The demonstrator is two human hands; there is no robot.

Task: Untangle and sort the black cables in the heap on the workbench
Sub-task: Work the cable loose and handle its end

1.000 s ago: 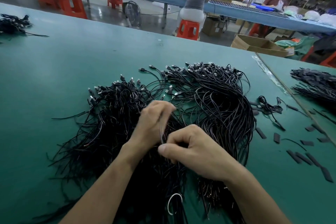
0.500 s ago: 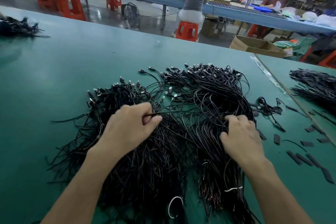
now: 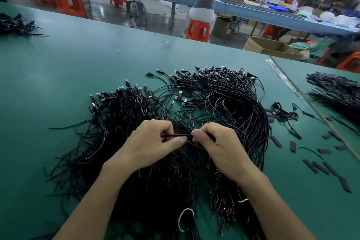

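A big heap of black cables (image 3: 224,103) with USB plugs at their far ends lies on the green workbench (image 3: 78,60). Over the heap's middle, my left hand (image 3: 152,142) and my right hand (image 3: 220,142) are close together. Both pinch the same short black cable (image 3: 178,135), which runs level between their fingertips. Bare wire ends of the heap point toward me under my forearms. A white tie loop (image 3: 185,218) binds one bundle near the front edge.
Short black sleeve pieces (image 3: 321,167) are scattered on the bench to the right. A second black cable pile (image 3: 339,95) lies on the neighbouring bench at the far right, and a small one (image 3: 15,24) at the far left. People sit at a blue table behind.
My right hand has come back from the right side of the heap to meet my left hand. Both now pinch one cable between them.
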